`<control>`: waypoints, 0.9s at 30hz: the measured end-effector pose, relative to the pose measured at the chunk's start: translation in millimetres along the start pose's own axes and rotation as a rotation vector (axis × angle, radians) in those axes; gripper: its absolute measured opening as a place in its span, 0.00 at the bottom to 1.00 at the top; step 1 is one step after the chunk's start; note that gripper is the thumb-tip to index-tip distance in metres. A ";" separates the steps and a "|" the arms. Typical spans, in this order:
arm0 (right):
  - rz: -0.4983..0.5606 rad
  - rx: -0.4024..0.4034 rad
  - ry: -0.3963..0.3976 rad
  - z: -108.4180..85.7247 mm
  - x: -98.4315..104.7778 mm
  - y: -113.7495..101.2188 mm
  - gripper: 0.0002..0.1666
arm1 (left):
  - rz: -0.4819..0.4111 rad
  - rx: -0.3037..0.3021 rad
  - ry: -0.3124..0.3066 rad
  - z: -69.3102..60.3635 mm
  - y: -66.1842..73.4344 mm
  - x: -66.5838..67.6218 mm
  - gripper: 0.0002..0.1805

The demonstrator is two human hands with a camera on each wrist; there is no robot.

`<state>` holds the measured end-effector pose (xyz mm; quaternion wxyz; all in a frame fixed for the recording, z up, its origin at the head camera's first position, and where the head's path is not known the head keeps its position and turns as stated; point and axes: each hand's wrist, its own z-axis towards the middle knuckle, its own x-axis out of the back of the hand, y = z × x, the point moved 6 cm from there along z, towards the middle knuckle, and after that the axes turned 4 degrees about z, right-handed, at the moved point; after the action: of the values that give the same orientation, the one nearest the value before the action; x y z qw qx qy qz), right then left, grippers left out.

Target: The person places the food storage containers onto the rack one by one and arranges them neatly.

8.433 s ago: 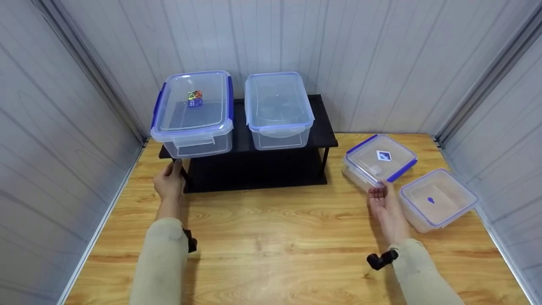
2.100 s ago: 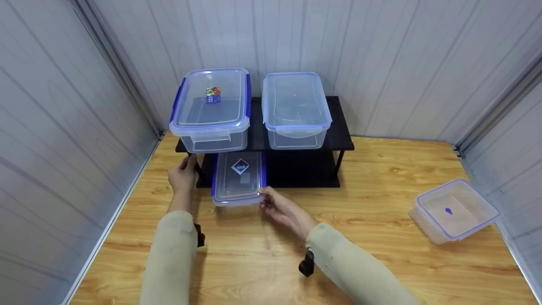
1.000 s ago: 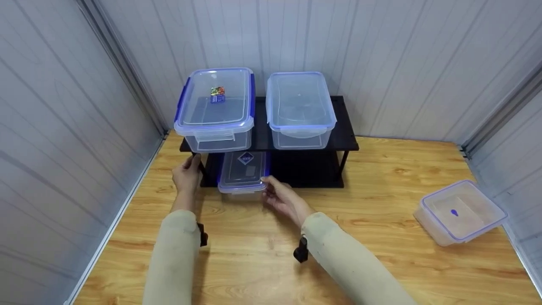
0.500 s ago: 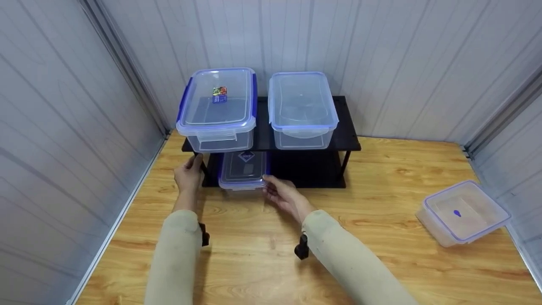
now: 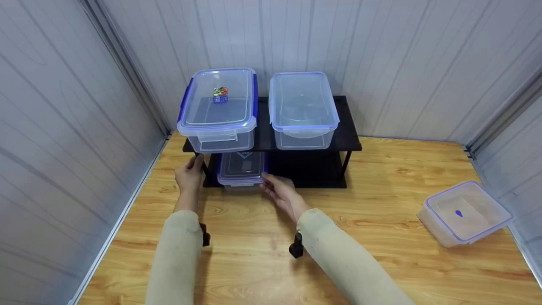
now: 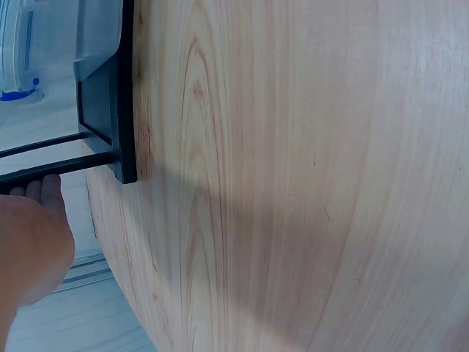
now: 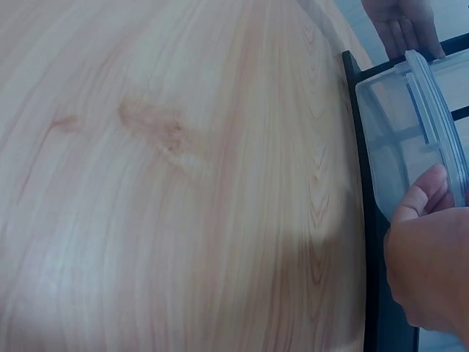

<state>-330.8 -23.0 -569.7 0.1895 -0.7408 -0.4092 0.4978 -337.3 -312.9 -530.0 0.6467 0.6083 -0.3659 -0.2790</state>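
Observation:
My left hand (image 5: 188,174) grips the left front post (image 6: 66,167) of a black two-tier rack (image 5: 349,123), its fingers bent over the post in the left wrist view. With thumb and fingers my right hand (image 5: 283,194) pinches the front right corner of a clear food container (image 5: 242,168) with a blue-edged lid. The container sits on the left part of the lower shelf (image 5: 302,167), its back part hidden under the upper shelf. In the right wrist view the right thumb (image 7: 429,187) lies against the container near its lid rim.
Two larger lidded containers stand on the upper shelf: one with a fruit label (image 5: 220,114) at left, one plain (image 5: 302,101) at right. Another blue-rimmed container (image 5: 468,212) rests on the wooden table (image 5: 254,262) near the right wall (image 5: 518,140).
My right hand has carried the container from the table's right side onto the lower shelf and slid it farther back. My left hand has stayed at the rack's post.

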 end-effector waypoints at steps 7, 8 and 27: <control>0.047 0.032 -0.012 1.8 -4.7 -0.4 0.03 | 0.084 0.003 -0.021 0.5 -1.1 0.2 0.21; 0.053 0.037 -0.016 1.9 -5.5 -0.6 0.04 | 0.096 0.002 -0.020 1.2 -1.4 0.3 0.21; 0.056 0.009 -0.072 -9.9 -1.0 -0.8 0.03 | -0.017 0.029 -0.037 1.5 -4.6 -0.3 0.21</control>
<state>-322.5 -22.0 -564.4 0.1639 -0.7326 -0.3927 0.5313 -338.3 -314.0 -534.6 0.6285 0.6153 -0.3767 -0.2906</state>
